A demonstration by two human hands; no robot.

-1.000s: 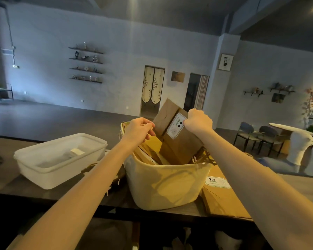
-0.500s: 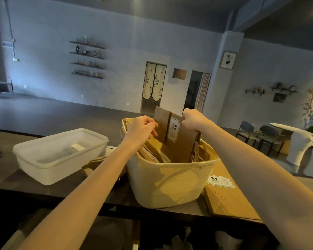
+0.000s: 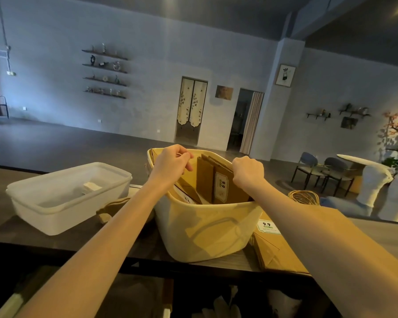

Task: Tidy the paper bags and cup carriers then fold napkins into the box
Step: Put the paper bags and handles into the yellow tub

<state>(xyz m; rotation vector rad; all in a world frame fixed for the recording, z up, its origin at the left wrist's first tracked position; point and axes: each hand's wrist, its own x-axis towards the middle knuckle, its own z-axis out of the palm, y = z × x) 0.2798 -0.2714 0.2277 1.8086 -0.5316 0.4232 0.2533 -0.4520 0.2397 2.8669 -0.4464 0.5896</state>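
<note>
Dark wood makes up the counter [image 3: 55, 239], the broadest surface here, running left to right under everything. On its left sits a translucent white box [image 3: 64, 196] with something pale lying inside, well apart from both hands. At the centre stands the cream basket [image 3: 207, 230], its mouth open upward and its near wall bowed toward the camera. Flat on the counter to the basket's right, partly under the right forearm, lies a stack of paper bags [image 3: 276, 251], with coiled twine handles [image 3: 305, 196] showing beyond the arm. Inside the basket a folded brown paper bag [image 3: 207, 182] stands on end, its long axis nearly upright, label facing the camera, leaning slightly against other flat pieces behind and to the left. The right hand [image 3: 247, 173] grips this bag's upper right edge, fingers curled over it. The left hand [image 3: 172, 164] is curled at the basket's far left rim and seems to pinch something there, though what it holds I cannot tell. The bag lies directly below and left of the right hand, so that hand is the nearer one; seating it looks like a straight push down. Room inside is tight sideways but open above.
</note>
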